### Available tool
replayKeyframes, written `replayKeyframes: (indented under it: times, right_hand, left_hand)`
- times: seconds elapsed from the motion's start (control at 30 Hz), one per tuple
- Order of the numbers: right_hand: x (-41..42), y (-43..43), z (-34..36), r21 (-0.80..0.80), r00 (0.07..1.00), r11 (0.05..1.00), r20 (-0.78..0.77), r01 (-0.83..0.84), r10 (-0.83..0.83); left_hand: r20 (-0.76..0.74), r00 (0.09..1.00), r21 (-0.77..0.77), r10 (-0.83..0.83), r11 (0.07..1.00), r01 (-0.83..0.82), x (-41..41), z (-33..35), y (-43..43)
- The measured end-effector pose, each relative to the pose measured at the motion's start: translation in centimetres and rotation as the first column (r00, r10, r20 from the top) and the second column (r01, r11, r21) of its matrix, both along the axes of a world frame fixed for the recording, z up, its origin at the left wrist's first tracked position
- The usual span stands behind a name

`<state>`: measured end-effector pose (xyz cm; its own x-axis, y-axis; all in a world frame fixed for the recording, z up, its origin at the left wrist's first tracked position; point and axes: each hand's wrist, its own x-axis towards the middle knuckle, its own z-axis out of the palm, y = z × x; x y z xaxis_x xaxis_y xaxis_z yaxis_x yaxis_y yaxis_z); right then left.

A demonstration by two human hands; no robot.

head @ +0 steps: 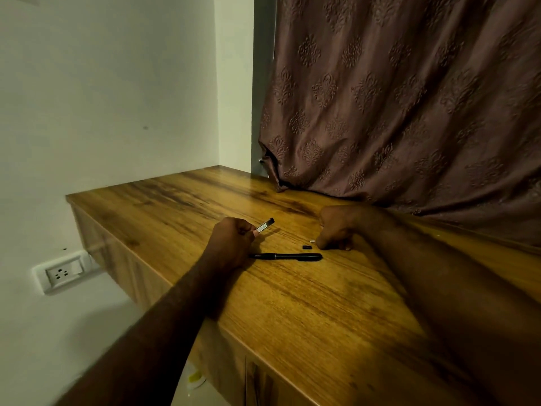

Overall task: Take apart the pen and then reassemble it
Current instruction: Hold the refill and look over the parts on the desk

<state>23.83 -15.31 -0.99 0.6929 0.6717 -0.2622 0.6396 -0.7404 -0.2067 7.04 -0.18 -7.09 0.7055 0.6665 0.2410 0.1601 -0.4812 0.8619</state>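
My left hand (231, 243) grips a short silvery pen part with a black end (265, 225), which sticks out up and to the right above the wooden desk (307, 303). A long black pen piece (288, 257) lies flat on the desk just right of that hand. Beyond it sit a small black bit (306, 247) and a tiny white bit (312, 241). My right hand (335, 230) rests knuckles-up on the desk, fingertips curled down right beside the two small bits; whether it pinches anything is hidden.
A patterned brown curtain (409, 112) hangs over the desk's far right edge. The desk's left edge drops off beside a white wall with a socket (63, 272). Cabinet fronts (263, 382) sit below the near edge.
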Motion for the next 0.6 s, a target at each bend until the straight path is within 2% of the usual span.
replayKeyframes:
  times: [0.3, 0.5, 0.6]
  right_hand:
    - [0.8, -1.0, -1.2, 0.173, 0.999, 0.984, -0.006, -0.038, 0.04]
    - [1.7, -2.7, -2.0, 0.406, 0.988, 0.91, -0.153, 0.087, -0.026]
    - [1.9, -2.8, -2.0, 0.415, 0.989, 0.908, -0.147, 0.066, -0.005]
  left_hand:
    - [0.025, 1.0, -0.058, -0.02, 0.998, 0.021, 0.1, 0.0, 0.1]
    - [0.051, 0.998, -0.077, -0.036, 0.996, 0.04, 0.0, 0.2, -0.2]
    - [0.055, 0.998, -0.061, -0.044, 0.997, 0.047, 0.1, 0.1, -0.1]
